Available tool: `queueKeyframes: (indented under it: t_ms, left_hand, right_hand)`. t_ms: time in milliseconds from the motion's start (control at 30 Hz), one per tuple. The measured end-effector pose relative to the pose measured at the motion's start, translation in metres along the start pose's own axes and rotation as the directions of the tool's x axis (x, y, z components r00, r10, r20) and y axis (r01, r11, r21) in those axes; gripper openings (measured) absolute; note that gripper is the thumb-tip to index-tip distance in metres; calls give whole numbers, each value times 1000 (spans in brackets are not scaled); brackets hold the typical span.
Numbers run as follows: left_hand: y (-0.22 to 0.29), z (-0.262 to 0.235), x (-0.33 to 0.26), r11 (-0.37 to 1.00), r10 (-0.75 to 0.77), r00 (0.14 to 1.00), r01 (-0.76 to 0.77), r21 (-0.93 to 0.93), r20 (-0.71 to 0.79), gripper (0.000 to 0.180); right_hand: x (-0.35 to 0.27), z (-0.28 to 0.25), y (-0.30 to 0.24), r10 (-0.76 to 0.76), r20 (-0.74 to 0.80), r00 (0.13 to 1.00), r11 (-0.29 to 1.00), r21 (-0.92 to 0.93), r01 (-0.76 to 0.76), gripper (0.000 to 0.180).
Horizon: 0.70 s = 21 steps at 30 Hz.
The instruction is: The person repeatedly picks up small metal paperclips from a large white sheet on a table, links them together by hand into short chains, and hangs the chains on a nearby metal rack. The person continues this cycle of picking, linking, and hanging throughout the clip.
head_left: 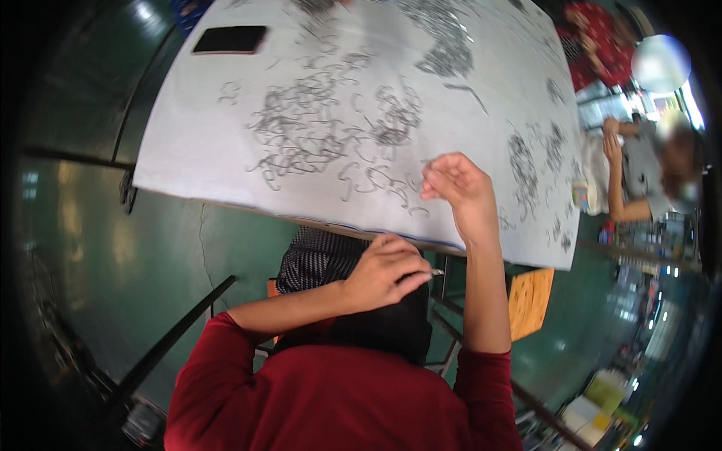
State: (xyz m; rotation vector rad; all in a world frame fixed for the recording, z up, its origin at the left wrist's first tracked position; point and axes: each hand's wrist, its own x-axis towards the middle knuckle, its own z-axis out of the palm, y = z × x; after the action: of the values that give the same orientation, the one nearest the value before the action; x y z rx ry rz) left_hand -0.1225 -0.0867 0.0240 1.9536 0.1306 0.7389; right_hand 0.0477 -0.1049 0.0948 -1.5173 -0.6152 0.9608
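My left hand [387, 274] is closed near the table's front edge, above my lap. A small shiny metal piece [437, 272] sticks out between its thumb and finger; the rest is hidden in the hand. Over the table, my right hand [460, 180] is raised with thumb and fingertips pinched together. What the pinch holds is too small and blurred to name. Left of it, thin dark curved pieces [301, 128] lie scattered in a loose heap. A denser clump of such pieces [396, 124] sits just beyond my right hand.
The white-covered table [203, 135] bears a dark phone [230, 40] at the far left. A dense dark pile [447, 56] lies at the back, and more curved pieces [523, 173] at the right. A person in grey [639, 165] and one in red [602, 45] are at the right.
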Motion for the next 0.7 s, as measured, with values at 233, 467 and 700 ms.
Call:
queueKeyframes:
  t_ms: [233, 467, 700]
  left_hand:
    - [9, 15, 20, 998, 42, 999, -41, -38, 22, 15]
    - [21, 35, 29, 995, 101, 988, -102, 1, 115, 15]
    - [37, 53, 44, 955, 290, 938, -295, -3, 192, 14]
  right_hand:
    - [-142, -19, -1, -86, -401, 912, 965, 195, 177, 20]
    - [-169, -15, 22, -109, -622, 776, 942, 185, 281, 21]
    - [-188, -14, 12, -413, -732, 542, 868, -135, 478, 23]
